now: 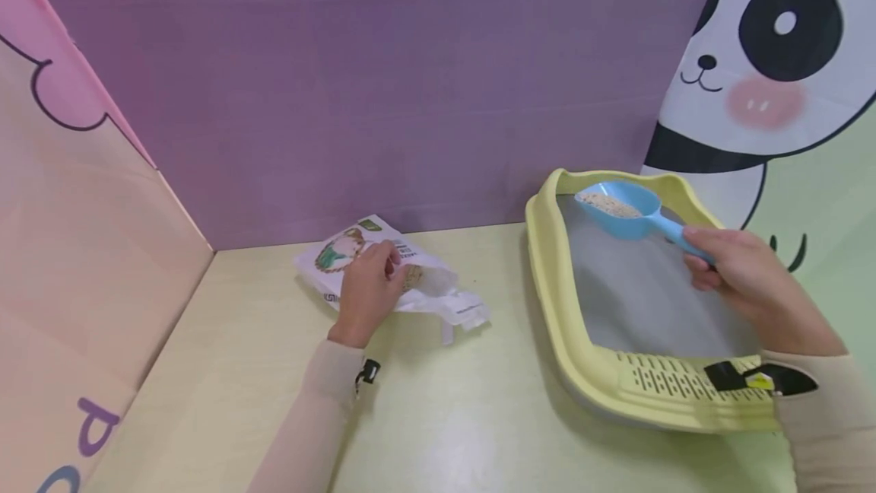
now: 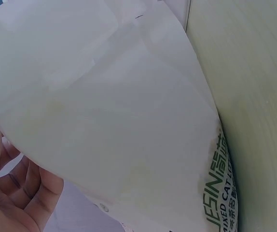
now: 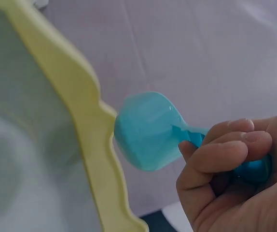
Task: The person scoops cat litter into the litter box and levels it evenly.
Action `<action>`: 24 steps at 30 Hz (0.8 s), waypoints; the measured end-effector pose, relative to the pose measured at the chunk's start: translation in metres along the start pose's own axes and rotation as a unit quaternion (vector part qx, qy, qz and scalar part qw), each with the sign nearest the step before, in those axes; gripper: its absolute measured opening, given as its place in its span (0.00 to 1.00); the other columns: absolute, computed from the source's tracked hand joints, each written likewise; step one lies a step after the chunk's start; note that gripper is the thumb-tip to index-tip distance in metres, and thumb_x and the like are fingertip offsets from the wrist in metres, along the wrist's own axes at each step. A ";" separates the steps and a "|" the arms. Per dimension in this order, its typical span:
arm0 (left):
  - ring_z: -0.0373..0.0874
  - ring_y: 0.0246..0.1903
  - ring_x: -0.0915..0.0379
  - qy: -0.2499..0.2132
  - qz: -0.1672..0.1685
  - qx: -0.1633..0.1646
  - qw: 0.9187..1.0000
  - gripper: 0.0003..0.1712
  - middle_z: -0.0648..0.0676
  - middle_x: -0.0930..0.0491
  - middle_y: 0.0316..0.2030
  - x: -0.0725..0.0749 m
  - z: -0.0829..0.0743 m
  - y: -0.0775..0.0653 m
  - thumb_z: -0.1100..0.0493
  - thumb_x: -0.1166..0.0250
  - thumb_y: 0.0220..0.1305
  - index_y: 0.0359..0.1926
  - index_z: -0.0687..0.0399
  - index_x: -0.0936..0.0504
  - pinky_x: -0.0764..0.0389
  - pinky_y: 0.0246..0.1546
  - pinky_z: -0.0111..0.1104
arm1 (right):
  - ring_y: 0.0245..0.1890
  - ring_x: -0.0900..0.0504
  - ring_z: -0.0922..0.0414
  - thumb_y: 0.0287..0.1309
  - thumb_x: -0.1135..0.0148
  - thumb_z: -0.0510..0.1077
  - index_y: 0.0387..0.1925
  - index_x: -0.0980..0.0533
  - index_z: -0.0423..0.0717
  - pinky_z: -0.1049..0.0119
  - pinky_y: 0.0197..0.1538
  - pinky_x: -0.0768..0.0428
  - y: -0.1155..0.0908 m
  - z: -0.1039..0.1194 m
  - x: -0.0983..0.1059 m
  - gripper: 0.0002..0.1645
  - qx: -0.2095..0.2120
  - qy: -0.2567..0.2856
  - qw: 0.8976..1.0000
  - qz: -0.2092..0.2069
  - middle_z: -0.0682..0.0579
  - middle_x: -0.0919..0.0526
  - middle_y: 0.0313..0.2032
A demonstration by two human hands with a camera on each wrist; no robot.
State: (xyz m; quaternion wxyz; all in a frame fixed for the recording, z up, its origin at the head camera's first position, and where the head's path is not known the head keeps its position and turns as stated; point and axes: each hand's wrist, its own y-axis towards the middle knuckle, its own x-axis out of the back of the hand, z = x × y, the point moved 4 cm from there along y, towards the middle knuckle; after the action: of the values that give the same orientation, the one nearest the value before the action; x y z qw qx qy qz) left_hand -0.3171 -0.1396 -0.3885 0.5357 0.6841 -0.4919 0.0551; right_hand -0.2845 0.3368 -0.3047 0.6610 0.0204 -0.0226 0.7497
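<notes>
My right hand (image 1: 742, 268) grips the handle of a blue scoop (image 1: 630, 228), which holds pale granular litter (image 1: 609, 205). The scoop is over the back part of a yellow-rimmed litter box (image 1: 550, 272) with a grey inside. In the right wrist view, fingers (image 3: 220, 157) curl round the handle and the underside of the scoop's bowl (image 3: 148, 130) shows. On the left, my left hand (image 1: 372, 287) pinches the edge of a white cat litter bag (image 1: 438, 280) near its open mouth. The bag lies on its side with litter inside, and its white surface fills most of the left wrist view.
A purple backdrop (image 1: 383, 97) stands behind the table (image 1: 438, 417). The litter box has a slotted front ledge (image 1: 671, 379). A panda-printed panel (image 1: 753, 97) rises behind it on the right, and a pink-and-cream panel (image 1: 82, 211) bounds the left side.
</notes>
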 end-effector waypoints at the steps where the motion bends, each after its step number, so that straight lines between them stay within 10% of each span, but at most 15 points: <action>1: 0.45 0.24 0.29 0.000 0.001 0.000 1.000 0.09 0.54 0.22 0.25 0.000 0.000 0.000 0.63 0.28 0.59 0.34 0.55 0.22 0.27 0.26 0.36 | 0.17 0.46 0.51 0.78 0.50 0.47 0.26 0.21 0.46 0.58 0.25 0.47 0.000 -0.003 0.005 0.22 -0.007 -0.010 1.000 -0.005 0.55 0.30 0.16; 14: 0.45 0.25 0.29 0.000 0.008 0.006 1.000 0.09 0.54 0.22 0.26 0.000 0.003 -0.002 0.64 0.28 0.59 0.34 0.55 0.23 0.27 0.27 0.36 | 0.17 0.41 0.55 0.80 0.55 0.47 0.27 0.24 0.48 0.62 0.23 0.42 -0.001 -0.052 0.046 0.23 -0.070 -0.065 0.995 0.007 0.58 0.29 0.18; 24: 0.45 0.25 0.29 0.002 0.015 0.004 1.000 0.09 0.54 0.22 0.26 -0.003 0.004 0.000 0.62 0.28 0.60 0.34 0.55 0.23 0.27 0.27 0.36 | 0.19 0.49 0.54 0.82 0.65 0.42 0.41 0.14 0.43 0.59 0.28 0.53 -0.006 -0.072 0.054 0.29 -0.042 0.104 0.988 0.103 0.57 0.24 0.19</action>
State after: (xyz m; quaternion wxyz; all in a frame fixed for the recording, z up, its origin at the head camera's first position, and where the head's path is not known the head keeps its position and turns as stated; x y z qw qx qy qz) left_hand -0.3206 -0.1409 -0.3914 0.5328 0.6787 -0.5011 0.0664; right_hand -0.2855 0.3958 -0.3731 0.5795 -0.0877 0.0132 0.8101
